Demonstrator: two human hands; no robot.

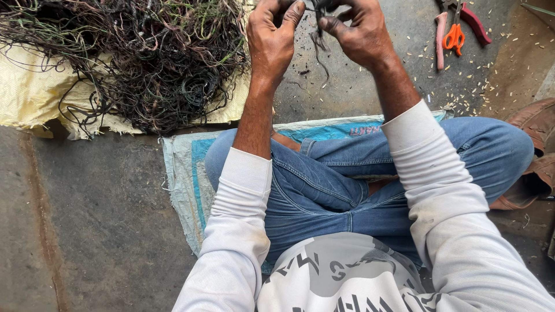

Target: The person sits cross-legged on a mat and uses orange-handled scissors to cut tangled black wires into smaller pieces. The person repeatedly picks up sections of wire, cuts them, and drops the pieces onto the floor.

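Observation:
My left hand [272,37] and my right hand [355,32] are raised together at the top of the view, both pinching a small bundle of thin dark wires [319,34] whose loose ends hang down between them. The fingertips are blackened. To the left lies a large tangled heap of dark and greenish wires [150,58] on a yellow woven sack [29,92]. I sit cross-legged in blue jeans on a blue and white woven mat [185,173].
Orange-handled scissors [454,36] and pink- and red-handled pliers [442,34] lie on the concrete floor at the upper right, among scattered grain husks. A brown leather item [535,150] rests by my right knee. Grey concrete floor [87,231] spreads to the left.

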